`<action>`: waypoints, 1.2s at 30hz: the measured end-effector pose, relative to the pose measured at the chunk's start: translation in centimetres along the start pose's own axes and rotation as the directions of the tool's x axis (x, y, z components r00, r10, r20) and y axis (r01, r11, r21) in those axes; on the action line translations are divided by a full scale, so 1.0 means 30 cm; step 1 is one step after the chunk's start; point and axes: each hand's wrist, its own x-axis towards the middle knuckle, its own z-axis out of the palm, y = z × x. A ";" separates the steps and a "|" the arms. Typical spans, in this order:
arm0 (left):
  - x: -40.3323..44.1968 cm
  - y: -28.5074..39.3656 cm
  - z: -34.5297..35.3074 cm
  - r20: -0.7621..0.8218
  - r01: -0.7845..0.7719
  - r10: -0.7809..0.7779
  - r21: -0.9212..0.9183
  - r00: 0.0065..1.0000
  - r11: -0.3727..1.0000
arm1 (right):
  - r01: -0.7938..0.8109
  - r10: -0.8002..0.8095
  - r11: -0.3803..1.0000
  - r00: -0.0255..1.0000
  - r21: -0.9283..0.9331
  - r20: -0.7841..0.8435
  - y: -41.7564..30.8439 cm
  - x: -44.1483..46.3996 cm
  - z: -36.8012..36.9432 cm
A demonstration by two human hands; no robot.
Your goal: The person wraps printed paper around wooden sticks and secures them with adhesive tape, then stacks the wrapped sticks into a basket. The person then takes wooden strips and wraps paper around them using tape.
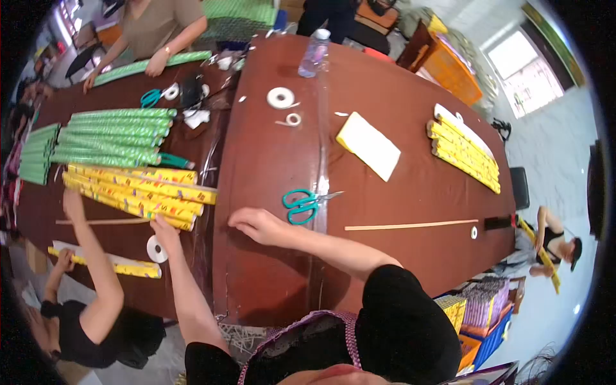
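My left hand (167, 235) is at the near end of a pile of yellow patterned paper rolls (147, 192), its fingers closed against the lowest roll. My right hand (256, 226) hovers over the brown table (269, 269), fingers bent together; whatever is between them, if anything, is hidden. Teal-handled scissors (301, 206) lie just beyond it, blades slightly apart. Beside my left hand is a white tape roll (156, 248). A co-worker's hand (74, 204) touches the far left end of the same yellow pile.
Green paper rolls (115, 136) lie beyond the yellow ones. Farther across are tape rolls (280, 97), a water bottle (314, 54), a white-and-yellow stack of sheets (370, 146) and more yellow rolls (463, 151). A thin wooden strip (410, 225) lies to the right. Several people work around the table.
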 end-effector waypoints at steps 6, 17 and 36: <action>0.056 -0.150 0.024 -0.024 -0.190 0.189 -0.061 0.982 0.980 | -0.411 0.501 0.844 0.834 0.343 -0.231 -0.084 -0.447 -0.195; 0.037 -0.139 0.010 0.001 -0.144 0.169 0.527 0.986 0.837 | -0.484 0.646 0.719 0.729 0.498 -0.225 -0.169 -0.887 -0.243; -0.830 0.317 0.277 0.147 -0.793 0.781 0.178 0.607 0.583 | -0.111 0.289 0.953 0.050 0.282 -0.956 -0.361 -1.498 -0.941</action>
